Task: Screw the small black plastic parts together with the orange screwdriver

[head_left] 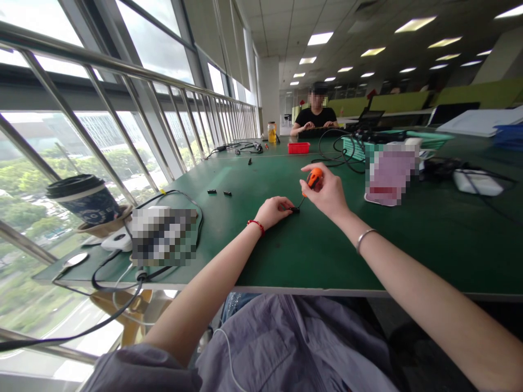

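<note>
An orange and black screwdriver (314,178) is gripped in my right hand (329,190), its thin shaft slanting down and to the left. The tip meets a small black part (295,209) lying on the green table. My left hand (273,211), with a red bracelet at the wrist, pinches the near end of that part against the tabletop. What kind of part it is I cannot make out. Two similar small black pieces (211,191) lie to the left, and another small dark piece (250,161) is farther back.
On the left are a coffee cup (87,201), cables and a blurred-out item. A red tray (298,148), a jar (272,132) and a green basket (359,148) stand farther back. A pink object (388,177) lies right. A person (316,114) sits opposite. A metal railing (171,90) borders the left side.
</note>
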`<state>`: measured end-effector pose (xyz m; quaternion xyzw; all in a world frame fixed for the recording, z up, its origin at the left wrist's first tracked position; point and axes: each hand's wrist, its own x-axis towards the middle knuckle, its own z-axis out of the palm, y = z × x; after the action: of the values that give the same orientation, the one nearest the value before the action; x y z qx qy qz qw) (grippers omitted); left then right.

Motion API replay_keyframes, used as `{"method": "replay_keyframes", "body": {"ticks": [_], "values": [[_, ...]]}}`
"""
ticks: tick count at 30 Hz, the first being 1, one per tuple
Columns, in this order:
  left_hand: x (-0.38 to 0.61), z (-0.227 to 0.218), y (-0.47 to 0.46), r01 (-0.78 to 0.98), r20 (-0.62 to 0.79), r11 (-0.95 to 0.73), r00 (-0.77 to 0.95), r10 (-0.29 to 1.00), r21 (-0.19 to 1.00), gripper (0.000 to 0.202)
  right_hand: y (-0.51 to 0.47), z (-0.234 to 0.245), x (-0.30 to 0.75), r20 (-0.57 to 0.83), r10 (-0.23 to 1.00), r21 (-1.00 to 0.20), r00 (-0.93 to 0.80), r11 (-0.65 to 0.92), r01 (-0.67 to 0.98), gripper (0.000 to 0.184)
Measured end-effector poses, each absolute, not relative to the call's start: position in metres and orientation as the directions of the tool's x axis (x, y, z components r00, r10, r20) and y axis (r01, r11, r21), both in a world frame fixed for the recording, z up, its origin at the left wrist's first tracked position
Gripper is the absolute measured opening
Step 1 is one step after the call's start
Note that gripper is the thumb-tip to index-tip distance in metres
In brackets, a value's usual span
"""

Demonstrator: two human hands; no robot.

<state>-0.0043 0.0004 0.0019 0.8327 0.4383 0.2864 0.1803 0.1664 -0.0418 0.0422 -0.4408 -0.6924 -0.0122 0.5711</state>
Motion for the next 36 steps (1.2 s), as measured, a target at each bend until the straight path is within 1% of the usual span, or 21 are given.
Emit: {"method": "replay_keyframes", "body": {"ticks": [2, 6, 14, 20, 27, 36], "values": [[-0.0041, 0.0014, 0.0006, 0.630, 0.324, -0.553, 0.450, 0.832, 0.545, 0.021, -0.0439, 0.0439, 0.1662, 0.802, 0.593, -0.497, 0.075, 0.592, 0.634, 0.018], [-0.0038, 0.0003, 0.0010, 0.631, 0.330, -0.555, 0.448, 0.831, 0.542, 0.020, -0.0463, 0.0446, 0.1653, 0.817, 0.567, -0.500, 0.104, 0.607, 0.618, 0.014], [-0.0042, -0.0009, 0.0029, 0.631, 0.334, -0.553, 0.442, 0.832, 0.544, 0.020, -0.0464, 0.0441, 0.1643, 0.829, 0.556, -0.473, 0.055, 0.647, 0.597, 0.014], [-0.0040, -0.0009, 0.0027, 0.631, 0.329, -0.543, 0.433, 0.839, 0.555, 0.020, -0.0475, 0.0447, 0.1652, 0.820, 0.569, -0.501, 0.062, 0.661, 0.558, 0.012], [-0.0036, 0.0011, 0.0002, 0.628, 0.338, -0.550, 0.434, 0.835, 0.551, 0.019, -0.0486, 0.0450, 0.1632, 0.804, 0.594, -0.504, 0.032, 0.651, 0.568, 0.014], [-0.0033, 0.0014, 0.0006, 0.633, 0.312, -0.530, 0.430, 0.847, 0.565, 0.021, -0.0489, 0.0457, 0.1626, 0.797, 0.603, -0.506, 0.025, 0.645, 0.572, 0.015]]}}
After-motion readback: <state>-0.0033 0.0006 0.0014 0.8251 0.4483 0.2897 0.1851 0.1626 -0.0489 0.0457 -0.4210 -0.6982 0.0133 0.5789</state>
